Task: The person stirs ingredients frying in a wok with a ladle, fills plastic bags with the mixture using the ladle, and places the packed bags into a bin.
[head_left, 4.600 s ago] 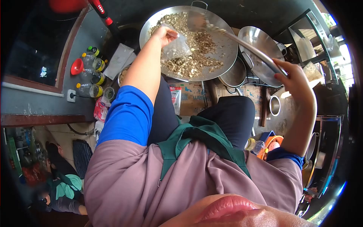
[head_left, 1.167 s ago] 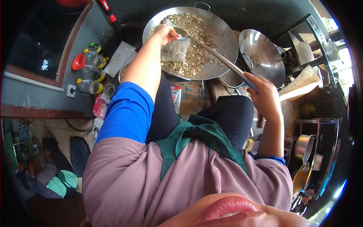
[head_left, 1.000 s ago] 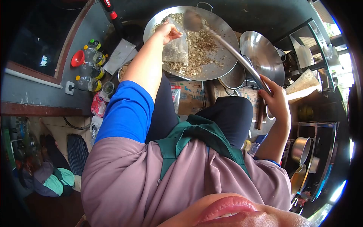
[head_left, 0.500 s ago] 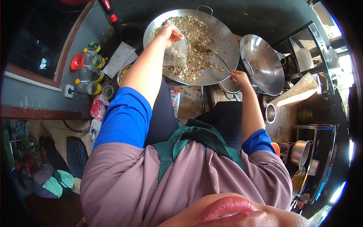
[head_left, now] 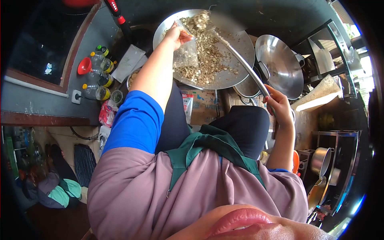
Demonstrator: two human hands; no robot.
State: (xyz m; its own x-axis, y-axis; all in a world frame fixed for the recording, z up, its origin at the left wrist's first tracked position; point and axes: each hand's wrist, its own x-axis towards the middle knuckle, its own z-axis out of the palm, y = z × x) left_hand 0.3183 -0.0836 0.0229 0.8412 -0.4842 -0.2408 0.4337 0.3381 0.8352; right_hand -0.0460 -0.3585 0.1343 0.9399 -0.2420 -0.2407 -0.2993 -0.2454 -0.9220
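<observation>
My left hand (head_left: 180, 38) pinches the rim of a clear plastic bag (head_left: 186, 55), which hangs over the left part of a wide metal wok (head_left: 241, 60) with some chopped food in its bottom. The wok holds a loose heap of chopped, brownish-white food (head_left: 208, 64). In my right hand (head_left: 279, 103) is a long-handled metal scoop (head_left: 246, 64), gripped near the handle's end and slanting up to the far left. A heaped load of food covers its head, raised over the wok's far side, so the head's shape is hidden.
A second metal wok (head_left: 280, 66) stands at the right, beside a pot (head_left: 249, 85). Several oil bottles (head_left: 96, 91) and a red funnel (head_left: 84, 66) line the left wall. Pots hang on a rack (head_left: 321, 160) at the right. Another person (head_left: 60, 188) is at the lower left.
My right hand has drawn back toward me and to the right, lifting the scoop out of the heap with food on it. My left hand and the bag have hardly moved.
</observation>
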